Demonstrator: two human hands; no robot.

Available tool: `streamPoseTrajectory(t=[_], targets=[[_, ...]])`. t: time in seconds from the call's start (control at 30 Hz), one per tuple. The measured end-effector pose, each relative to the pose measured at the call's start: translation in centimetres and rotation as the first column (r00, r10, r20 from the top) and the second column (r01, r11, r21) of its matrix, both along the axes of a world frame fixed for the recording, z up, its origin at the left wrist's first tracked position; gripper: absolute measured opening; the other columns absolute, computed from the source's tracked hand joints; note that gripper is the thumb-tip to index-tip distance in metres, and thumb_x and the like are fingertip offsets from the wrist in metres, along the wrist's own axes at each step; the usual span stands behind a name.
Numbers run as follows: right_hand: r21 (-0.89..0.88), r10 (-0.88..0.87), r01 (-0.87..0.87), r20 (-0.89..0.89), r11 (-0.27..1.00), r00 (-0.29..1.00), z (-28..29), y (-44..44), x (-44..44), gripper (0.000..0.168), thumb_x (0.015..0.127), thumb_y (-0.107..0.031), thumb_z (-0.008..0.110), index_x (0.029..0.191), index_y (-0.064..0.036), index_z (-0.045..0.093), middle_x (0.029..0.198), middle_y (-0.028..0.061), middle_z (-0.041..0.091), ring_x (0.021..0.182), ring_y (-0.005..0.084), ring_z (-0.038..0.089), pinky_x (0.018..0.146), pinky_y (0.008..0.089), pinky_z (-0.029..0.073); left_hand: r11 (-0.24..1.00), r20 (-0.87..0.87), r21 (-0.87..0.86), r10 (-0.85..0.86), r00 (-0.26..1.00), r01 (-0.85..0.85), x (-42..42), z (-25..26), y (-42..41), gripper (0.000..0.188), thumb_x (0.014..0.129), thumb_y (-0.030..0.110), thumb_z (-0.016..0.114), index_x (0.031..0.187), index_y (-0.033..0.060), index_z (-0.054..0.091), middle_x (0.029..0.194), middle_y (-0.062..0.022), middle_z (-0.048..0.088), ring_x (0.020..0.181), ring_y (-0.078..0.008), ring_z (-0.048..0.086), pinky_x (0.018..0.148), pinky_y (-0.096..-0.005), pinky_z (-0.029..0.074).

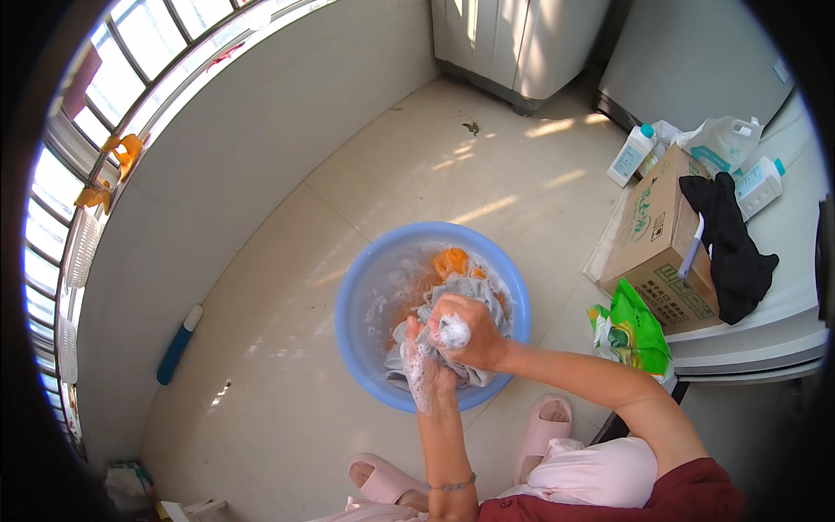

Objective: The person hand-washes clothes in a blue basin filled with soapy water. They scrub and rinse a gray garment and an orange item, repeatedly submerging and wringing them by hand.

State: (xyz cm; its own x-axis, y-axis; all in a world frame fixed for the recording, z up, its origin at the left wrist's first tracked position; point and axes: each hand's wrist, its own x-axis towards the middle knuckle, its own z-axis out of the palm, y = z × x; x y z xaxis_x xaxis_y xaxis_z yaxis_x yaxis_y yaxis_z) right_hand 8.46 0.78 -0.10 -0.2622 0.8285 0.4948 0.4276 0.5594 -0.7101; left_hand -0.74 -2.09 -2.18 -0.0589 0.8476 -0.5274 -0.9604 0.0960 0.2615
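Observation:
A blue plastic basin (352, 352) stands on the floor with soapy water and wet laundry in it. Over it, my right hand (473, 329) is closed in a fist around a bunched grey cloth (479, 290), and white foam sits at the fist. My left hand (424, 372), foamy along its back, presses against the same cloth from the left and grips part of it; some of its fingers are hidden. Grey fabric hangs below both hands into the basin. Orange cloth (450, 261) lies in the suds towards the far side.
To the right are a cardboard box (652, 228) with a black cloth (730, 254) and a purple-handled brush (691, 254), white bottles (631, 154) and a green plastic bag (639, 333). Pink slippers (548, 424) flank the basin's near side. A blue cylindrical object (177, 349) leans by the left wall.

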Motion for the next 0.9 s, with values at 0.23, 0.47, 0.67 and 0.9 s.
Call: streamPoseTrajectory(t=[0.23, 0.47, 0.67, 0.9], targets=[[0.121, 0.288, -0.282, -0.039, 0.952, 0.957, 1.9, -4.6, -3.1, 0.014, 0.074, -0.008, 0.063, 0.069, -0.004, 0.051, 0.073, 0.0106, 0.053, 0.068, 0.0289, 0.055, 0.058, 0.0373, 0.047, 0.916, 0.081, 0.382, -0.161, 0.984, 0.119, -4.4, -3.9, -0.2, 0.025, 0.094, 0.03, 0.055, 0.076, 0.0133, 0.055, 0.068, 0.003, 0.056, 0.063, -0.0099, 0.056, 0.055, -0.0249, 0.047], [0.151, -0.099, 0.098, -0.001, 0.984, 0.995, 0.4, 1.5, 0.8, 0.014, 0.071, -0.007, 0.063, 0.067, -0.004, 0.05, 0.069, 0.0088, 0.051, 0.065, 0.0275, 0.055, 0.056, 0.0359, 0.047, 0.981, 0.058, 0.196, -0.023, 0.998, 0.011, -0.2, -0.1, 0.2, 0.023, 0.094, 0.027, 0.054, 0.097, 0.0039, 0.056, 0.089, -0.0064, 0.062, 0.085, -0.0193, 0.061, 0.079, -0.0353, 0.051], [0.177, 0.218, -0.212, -0.011, 0.961, 0.976, 1.7, -3.3, -3.0, 0.015, 0.072, -0.006, 0.063, 0.067, -0.005, 0.049, 0.066, 0.0074, 0.049, 0.063, 0.0252, 0.055, 0.056, 0.033, 0.048, 0.823, 0.147, 0.562, -0.197, 0.969, 0.082, -3.9, -7.2, 0.9, 0.032, 0.094, 0.029, 0.054, 0.108, 0.0005, 0.056, 0.103, -0.0088, 0.062, 0.095, -0.0214, 0.061, 0.084, -0.0343, 0.049], [0.167, 0.063, -0.057, -0.03, 0.984, 0.998, 0.9, -2.1, -1.6, 0.015, 0.072, -0.006, 0.063, 0.067, -0.005, 0.049, 0.067, 0.0092, 0.05, 0.063, 0.0273, 0.055, 0.054, 0.0372, 0.046, 0.962, 0.163, 0.267, -0.097, 0.982, 0.051, -2.3, -2.8, -0.4, 0.026, 0.093, 0.03, 0.057, 0.092, 0.0043, 0.059, 0.085, -0.0037, 0.063, 0.079, -0.016, 0.06, 0.07, -0.0273, 0.05]])
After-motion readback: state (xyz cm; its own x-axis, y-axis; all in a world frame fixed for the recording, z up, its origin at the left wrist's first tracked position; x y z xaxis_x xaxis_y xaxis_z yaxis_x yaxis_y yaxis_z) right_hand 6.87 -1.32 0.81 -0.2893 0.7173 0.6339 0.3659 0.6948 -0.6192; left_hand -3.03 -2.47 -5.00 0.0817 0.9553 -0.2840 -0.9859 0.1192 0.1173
